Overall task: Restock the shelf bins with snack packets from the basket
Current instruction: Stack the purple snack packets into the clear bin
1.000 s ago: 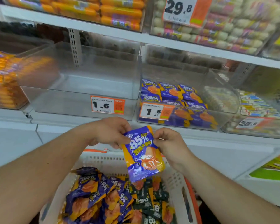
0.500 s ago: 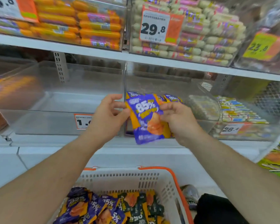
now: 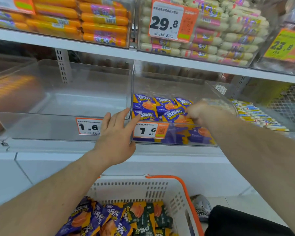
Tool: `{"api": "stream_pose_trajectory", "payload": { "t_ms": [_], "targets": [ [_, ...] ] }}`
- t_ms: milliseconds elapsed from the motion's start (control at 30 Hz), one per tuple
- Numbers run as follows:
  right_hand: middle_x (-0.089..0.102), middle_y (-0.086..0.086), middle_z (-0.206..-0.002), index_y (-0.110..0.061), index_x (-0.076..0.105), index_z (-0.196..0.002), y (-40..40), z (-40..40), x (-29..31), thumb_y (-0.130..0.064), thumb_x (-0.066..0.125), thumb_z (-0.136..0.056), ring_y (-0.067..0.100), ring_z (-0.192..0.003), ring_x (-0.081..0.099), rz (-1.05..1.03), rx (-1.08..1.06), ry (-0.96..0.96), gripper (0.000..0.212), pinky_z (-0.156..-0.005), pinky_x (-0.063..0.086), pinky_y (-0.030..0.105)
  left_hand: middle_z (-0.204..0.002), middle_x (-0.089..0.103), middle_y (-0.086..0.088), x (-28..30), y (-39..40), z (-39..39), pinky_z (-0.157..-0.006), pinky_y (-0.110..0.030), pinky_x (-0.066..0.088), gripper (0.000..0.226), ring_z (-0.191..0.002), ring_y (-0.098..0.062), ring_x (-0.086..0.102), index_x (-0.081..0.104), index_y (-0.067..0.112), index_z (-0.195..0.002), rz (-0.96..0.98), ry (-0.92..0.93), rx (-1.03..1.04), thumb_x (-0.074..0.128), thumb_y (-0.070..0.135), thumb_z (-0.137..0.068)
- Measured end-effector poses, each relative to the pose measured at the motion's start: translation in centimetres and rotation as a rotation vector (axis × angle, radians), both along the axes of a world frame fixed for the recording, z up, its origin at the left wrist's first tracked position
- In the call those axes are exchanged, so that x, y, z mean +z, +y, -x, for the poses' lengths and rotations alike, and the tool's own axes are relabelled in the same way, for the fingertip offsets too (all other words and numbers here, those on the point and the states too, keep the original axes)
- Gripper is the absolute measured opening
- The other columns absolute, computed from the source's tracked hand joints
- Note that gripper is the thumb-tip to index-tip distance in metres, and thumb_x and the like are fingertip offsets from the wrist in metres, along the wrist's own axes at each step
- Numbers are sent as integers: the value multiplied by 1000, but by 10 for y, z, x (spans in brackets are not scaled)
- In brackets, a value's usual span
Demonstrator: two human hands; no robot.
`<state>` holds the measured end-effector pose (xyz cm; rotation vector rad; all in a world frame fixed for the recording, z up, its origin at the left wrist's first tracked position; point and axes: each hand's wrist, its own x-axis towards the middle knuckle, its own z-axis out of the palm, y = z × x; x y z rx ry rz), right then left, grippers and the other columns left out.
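**At the shelf bin, setting down a snack packet**

Over the front wall of the clear bin [image 3: 175, 133], my right hand [image 3: 200, 112] reached in, fingers curled on a purple snack packet [image 3: 174, 114] lying atop the others there. My left hand [image 3: 116, 137] hovered spread and holding nothing, just before the bin's left corner. More packets waited in the white basket [image 3: 160, 189] below. I judged each packet light, soft and crinkly, probably slick; pinching a sealed edge seemed safer than squeezing the filled middle.
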<state>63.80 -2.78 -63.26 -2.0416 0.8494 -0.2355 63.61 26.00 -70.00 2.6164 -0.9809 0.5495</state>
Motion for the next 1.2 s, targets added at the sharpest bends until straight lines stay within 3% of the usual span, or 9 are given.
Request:
{"api": "stream_pose_trajectory", "payload": {
  "t_ms": [167, 333, 500, 667, 733, 833, 967, 1067, 1200],
  "targets": [
    [40, 0, -65, -18, 39, -61, 36, 0, -1, -25, 41, -103, 22, -63, 44, 524, 203, 420, 42, -52, 32, 21, -151, 33, -19, -3, 1, -1, -116, -53, 4, 91, -139, -37, 30, 38, 22, -148, -15, -34, 0, 78, 26, -67],
    [65, 12, -83, -11, 58, -77, 27, -3, -7, -23, 62, -86, 25, -72, 64, 440, 154, 398, 15, -67, 52, 31, -153, 30, -18, -1, 1, 0, -117, -50, 0, 91, -141, -34, 26, 34, 22, -150, -29, -46, 9, 76, 26, -70],
    [68, 10, -92, -13, 65, -93, 27, -2, -6, -36, 82, -68, 26, -86, 68, 447, 196, 471, 37, -71, 55, 33, -155, 25, -18, 0, 2, 1, -117, -50, -2, 91, -143, -34, 22, 30, 23, -152, -37, -26, 11, 74, 27, -72],
    [58, 7, -77, -15, 55, -80, 29, -1, -2, -40, 78, -72, 22, -67, 57, 510, 198, 526, 35, -53, 44, 25, -160, 9, -12, 5, 2, 3, -117, -44, -12, 90, -148, -27, 6, 14, 26, -155, -66, 25, -3, 66, 32, -82],
    [57, 6, -76, -14, 59, -80, 31, 3, 0, -33, 70, -75, 22, -67, 56, 571, 114, 367, 23, -52, 43, 25, -155, 22, -15, 4, 6, 7, -118, -44, -4, 82, -144, -29, 18, 29, 19, -151, 51, -8, -42, 67, 23, -79],
    [58, 18, -101, -7, 66, -94, 43, 21, -15, -22, 55, -76, 38, -94, 57, 921, -59, -391, 26, -78, 49, 40, -123, 51, -12, -7, 16, 12, -98, -43, 32, 54, -110, -32, 48, 57, 10, -121, 191, -204, -191, 62, 14, -67],
    [56, 18, -99, -5, 65, -94, 107, 60, -78, -13, 60, -73, 32, -93, 51, 983, 181, -885, 23, -78, 37, 36, -120, 60, 3, -22, 37, 21, -93, -34, 40, 41, -102, -18, 55, 52, 21, -130, -179, 326, -254, 56, 21, -90],
    [59, 7, -85, -6, 64, -85, 158, 81, -155, -12, 56, -75, 21, -80, 52, 655, 424, -678, 14, -72, 43, 33, -136, 52, 4, -38, 55, 19, -100, -34, 41, 43, -117, -18, 51, 44, 25, -140, -558, 698, -160, 51, 30, -97],
    [57, 2, -77, -9, 62, -89, 201, 87, -247, -14, 56, -86, 19, -68, 52, 46, 412, 206, 9, -58, 42, 29, -145, 45, 2, -56, 76, 13, -98, -32, 38, 47, -127, -21, 45, 42, 23, -142, -741, 827, -82, 49, 37, -98]
  ]
}}
